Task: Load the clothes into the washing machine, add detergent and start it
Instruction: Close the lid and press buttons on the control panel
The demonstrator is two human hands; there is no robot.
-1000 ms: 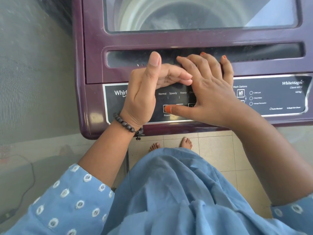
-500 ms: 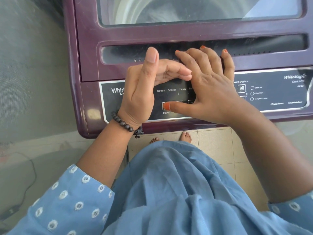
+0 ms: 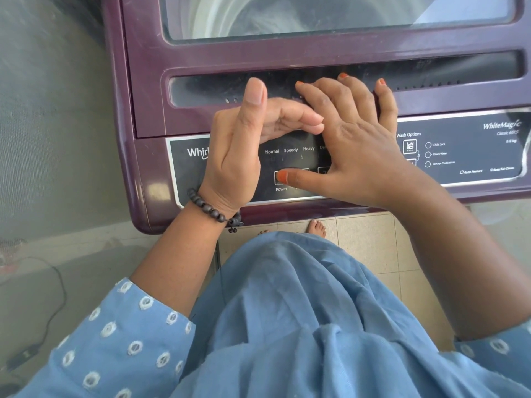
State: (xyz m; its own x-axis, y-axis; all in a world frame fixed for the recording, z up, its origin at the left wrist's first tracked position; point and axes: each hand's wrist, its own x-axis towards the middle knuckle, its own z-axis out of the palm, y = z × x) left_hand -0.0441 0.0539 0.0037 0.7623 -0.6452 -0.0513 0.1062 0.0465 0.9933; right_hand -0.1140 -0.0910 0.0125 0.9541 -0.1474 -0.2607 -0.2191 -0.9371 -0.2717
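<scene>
A purple top-loading washing machine (image 3: 149, 81) fills the upper view, its glass lid (image 3: 316, 15) closed over the drum. Its dark control panel (image 3: 474, 150) runs along the front edge. My right hand (image 3: 359, 150) lies spread on the panel; its thumb presses the Power button (image 3: 280, 177), and its fingers reach up to the lid's handle recess (image 3: 201, 90). My left hand (image 3: 244, 145) stands on edge just left of it, fingers curved over the panel, thumb up, holding nothing. No clothes or detergent show.
A grey mesh screen (image 3: 51, 124) stands left of the machine, with a dark cable (image 3: 57, 297) on the floor behind it. Beige floor tiles (image 3: 367, 242) and my bare toes (image 3: 316, 228) show below the machine's front. My blue dress fills the bottom.
Both hands hold the same pose, with the thumb on the Power button throughout. Only the camera view has shifted slightly.
</scene>
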